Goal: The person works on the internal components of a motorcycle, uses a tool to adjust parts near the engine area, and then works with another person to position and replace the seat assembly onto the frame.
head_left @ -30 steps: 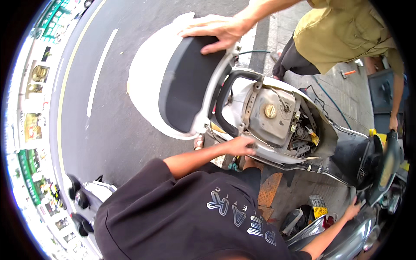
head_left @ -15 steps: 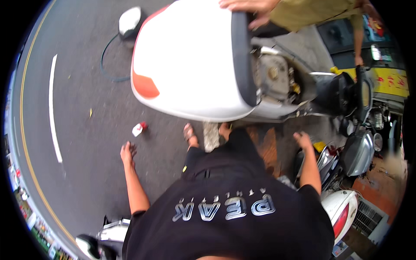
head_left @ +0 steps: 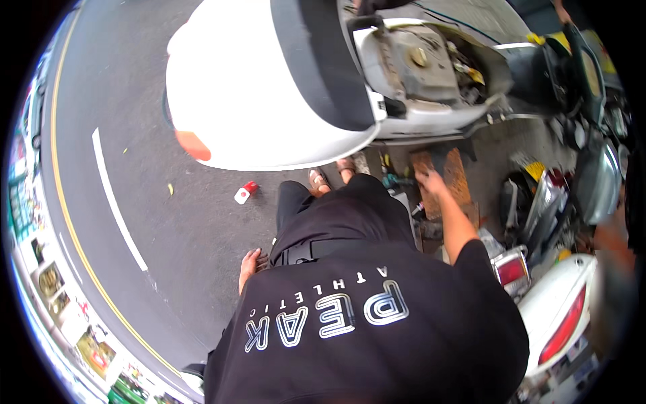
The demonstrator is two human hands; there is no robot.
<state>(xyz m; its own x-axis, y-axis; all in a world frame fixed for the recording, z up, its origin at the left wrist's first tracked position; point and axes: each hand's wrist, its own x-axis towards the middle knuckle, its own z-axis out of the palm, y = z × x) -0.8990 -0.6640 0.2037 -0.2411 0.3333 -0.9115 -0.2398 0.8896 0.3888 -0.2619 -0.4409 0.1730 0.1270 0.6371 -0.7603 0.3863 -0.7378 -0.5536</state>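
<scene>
My left hand (head_left: pixel 251 264) hangs beside my left hip, its fingers apart and holding nothing. My right hand (head_left: pixel 432 183) reaches forward and down over a worn brown board (head_left: pixel 455 174), fingers loosely extended, with nothing visible in them. Near its fingertips lie some tools with a teal part (head_left: pixel 397 179); whether it touches them I cannot tell. In front of me stands a white scooter with a big rounded white rear case (head_left: pixel 225 87) bearing an orange reflector (head_left: pixel 193 145) and a dark pad (head_left: pixel 323 60). Its body is uncovered around a fuel cap (head_left: pixel 418 57).
A small red-and-white container (head_left: pixel 246 193) lies on the asphalt. Other parked scooters crowd my right, including a white one with a red tail light (head_left: pixel 564 326). Another person's hand (head_left: pixel 562 11) is by the handlebar. A road with a white dash (head_left: pixel 118 198) runs along the left.
My view has shifted right and my body leans nearer the tools. My right hand has moved inward over the board; my left has drawn back to my hip. The other person's hand on the case is out of view.
</scene>
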